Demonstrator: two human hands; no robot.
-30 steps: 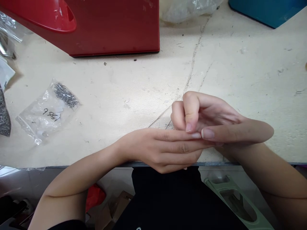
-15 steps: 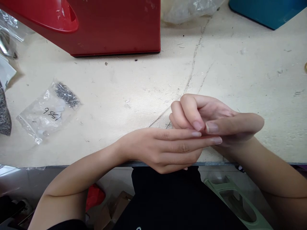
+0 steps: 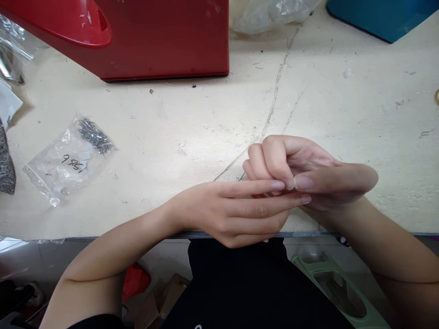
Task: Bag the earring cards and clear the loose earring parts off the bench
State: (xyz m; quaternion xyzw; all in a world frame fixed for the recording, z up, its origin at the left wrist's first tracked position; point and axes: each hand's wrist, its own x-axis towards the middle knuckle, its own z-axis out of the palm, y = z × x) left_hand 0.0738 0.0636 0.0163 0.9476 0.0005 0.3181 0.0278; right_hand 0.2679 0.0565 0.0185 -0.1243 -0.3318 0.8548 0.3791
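Note:
My left hand [image 3: 236, 212] is at the table's front edge, back of the hand up. Its index and middle fingers reach right with a gap between them; the other fingers curl under and the thumb is hidden. Against those fingertips, my right hand [image 3: 308, 171] is closed in a pinch, thumb towards bent index finger. Anything held in either hand is hidden or too small to make out. A clear plastic bag [image 3: 51, 171] with thin dark metal bits [image 3: 96, 136] and handwritten digits lies to the left.
Behind my hands stand a red box-shaped container [image 3: 168, 41] and a blue one [image 3: 384, 20], with a crumpled plastic bag [image 3: 270, 16] between them. Fine wire-like scraps and specks dot the pale tabletop [image 3: 154, 128]. Below the edge is a green stool [image 3: 308, 269].
My left index finger has lifted apart from the middle finger. The bent fingers of my right hand have shifted slightly; both wrists are nearly still.

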